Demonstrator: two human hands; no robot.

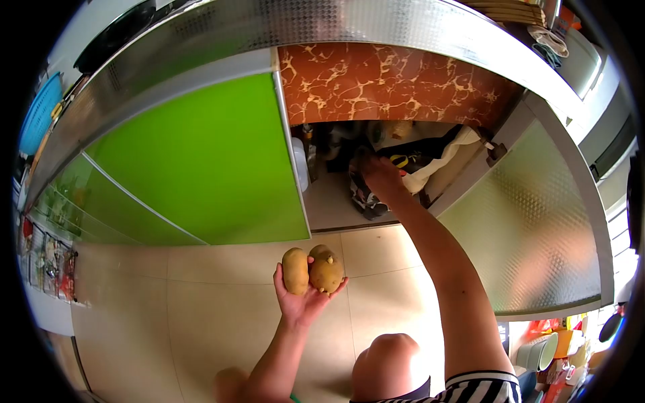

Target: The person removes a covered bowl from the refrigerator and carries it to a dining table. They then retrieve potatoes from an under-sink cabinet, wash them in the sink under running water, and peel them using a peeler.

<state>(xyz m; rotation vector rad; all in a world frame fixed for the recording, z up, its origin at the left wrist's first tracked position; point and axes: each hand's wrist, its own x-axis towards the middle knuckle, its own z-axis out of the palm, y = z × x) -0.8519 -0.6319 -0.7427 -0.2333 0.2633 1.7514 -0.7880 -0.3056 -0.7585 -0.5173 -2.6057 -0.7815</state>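
My left hand is held palm up above the tiled floor and holds two brown potatoes side by side. My right arm stretches forward into an open low cabinet. My right hand is inside it, among dark bags and a pale cloth sack. Whether its fingers grip anything is hidden. My bent knee shows at the bottom.
A green cabinet door is to the left of the opening. The opened door with patterned metal swings out on the right. A white bottle stands inside at the left. The counter edge runs overhead. Colourful items sit at bottom right.
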